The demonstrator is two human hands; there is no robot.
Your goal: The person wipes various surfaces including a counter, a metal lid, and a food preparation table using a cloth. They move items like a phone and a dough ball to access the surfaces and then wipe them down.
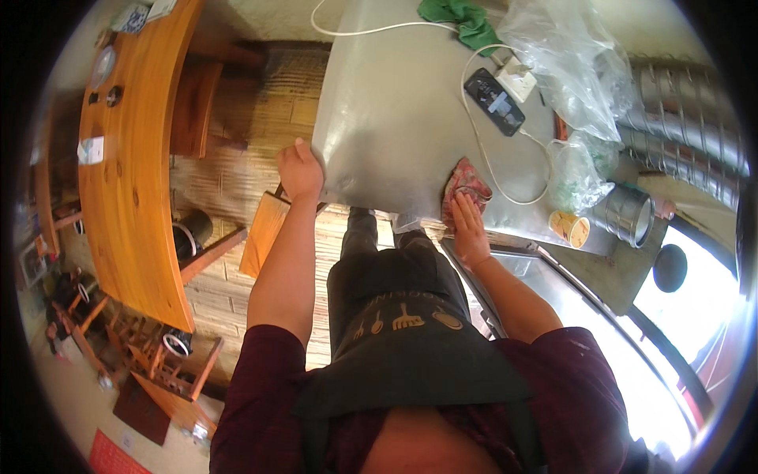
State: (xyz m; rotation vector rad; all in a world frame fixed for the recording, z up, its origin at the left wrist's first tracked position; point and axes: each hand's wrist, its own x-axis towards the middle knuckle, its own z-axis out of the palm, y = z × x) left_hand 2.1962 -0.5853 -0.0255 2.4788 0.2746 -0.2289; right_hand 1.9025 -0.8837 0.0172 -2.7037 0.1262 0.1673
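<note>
My right hand [469, 225] presses a crumpled red patterned cloth [462, 188] onto the front part of a grey metal-topped table [391, 118]. Its fingers lie extended over the folds. At the table's left edge is my left hand [302, 170], curled and touching the side near the front corner; most of its fingers are hidden, so whether it grips the edge is unclear. Beyond the cloth, a black smartphone [494, 102] with a lit screen lies beside a white power adapter [516, 80]. A white cable [474, 127] loops from the phone around toward the cloth.
A green cloth [468, 23] and clear plastic bags [562, 53] occupy the table's far right. A patterned paper cup [569, 229] and a metal canister [625, 214] stand near the right edge, by ribbed metal ducting [687, 112]. Left are a wooden table [133, 178] and a stool [266, 234].
</note>
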